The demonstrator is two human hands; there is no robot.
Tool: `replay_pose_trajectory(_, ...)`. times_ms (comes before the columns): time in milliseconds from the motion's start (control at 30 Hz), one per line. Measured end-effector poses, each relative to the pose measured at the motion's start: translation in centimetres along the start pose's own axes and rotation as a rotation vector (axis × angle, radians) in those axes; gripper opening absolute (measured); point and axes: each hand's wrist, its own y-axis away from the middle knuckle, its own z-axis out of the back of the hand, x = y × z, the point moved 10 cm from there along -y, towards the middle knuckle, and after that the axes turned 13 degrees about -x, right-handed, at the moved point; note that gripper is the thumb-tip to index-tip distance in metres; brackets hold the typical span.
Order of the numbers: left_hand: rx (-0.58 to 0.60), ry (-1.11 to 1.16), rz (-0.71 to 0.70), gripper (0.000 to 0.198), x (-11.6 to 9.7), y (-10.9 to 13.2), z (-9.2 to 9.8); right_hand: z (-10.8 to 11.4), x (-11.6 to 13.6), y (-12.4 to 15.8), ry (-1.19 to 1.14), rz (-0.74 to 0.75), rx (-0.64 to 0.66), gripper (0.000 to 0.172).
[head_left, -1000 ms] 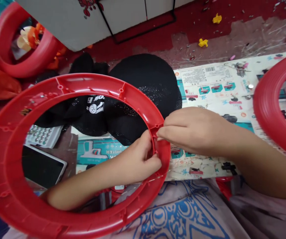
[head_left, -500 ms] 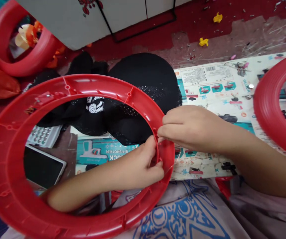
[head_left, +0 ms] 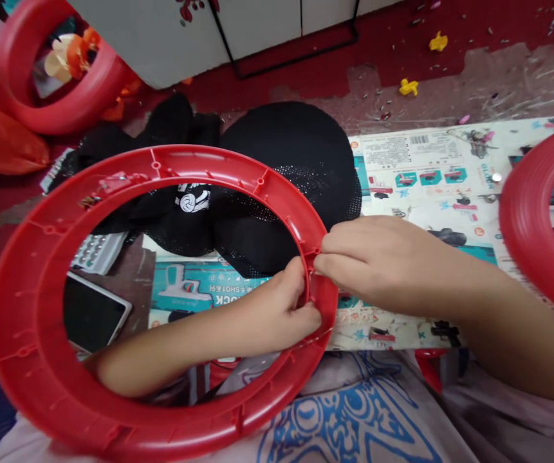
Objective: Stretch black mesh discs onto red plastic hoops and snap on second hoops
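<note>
A large red plastic ring (head_left: pixel 30 334) with ribs and screw posts on its inner face is held over my lap. My left arm reaches through its opening, and my left hand (head_left: pixel 284 308) is closed on the ring's right rim from the inside. My right hand (head_left: pixel 378 260) comes from the right with fingertips pinched together at a post on that same rim; what they hold, if anything, is too small to make out. Black mesh fabric (head_left: pixel 281 161) with a white logo patch lies on the floor behind the ring.
Printed cardboard sheets (head_left: pixel 431 167) cover the floor ahead. More red rings lie at the right edge (head_left: pixel 527 218) and upper left (head_left: pixel 20 96). A tablet (head_left: pixel 93 315) and a calculator (head_left: pixel 96 251) show through the ring. Small yellow pieces (head_left: pixel 408 86) dot the red floor.
The ring has turned slightly and shifted a little right in view. Both hands stay at the same spot on its right rim.
</note>
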Motion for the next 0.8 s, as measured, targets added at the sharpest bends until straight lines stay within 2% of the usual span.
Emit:
replay_pose_trajectory(167,-0.014,-0.006,-0.042,0.021,0.0,0.0,0.1,-0.2,0.5,-0.2,0.014,0.035,-0.014,0.02)
replay_pose_trajectory(333,-0.018,-0.009,0.019,0.023,1.4,0.1,-0.1,-0.3,0.8,-0.5,0.003,0.048,-0.045,0.024)
replay_pose_trajectory(500,-0.014,-0.03,0.017,0.023,1.3,0.0,-0.2,0.0,0.9,-0.7,-0.013,0.052,-0.08,0.026)
replay_pose_trajectory(800,0.067,-0.025,0.092,0.03,0.9,0.4,-0.7,-1.7,-1.0,0.2,-0.073,-0.072,0.066,0.019)
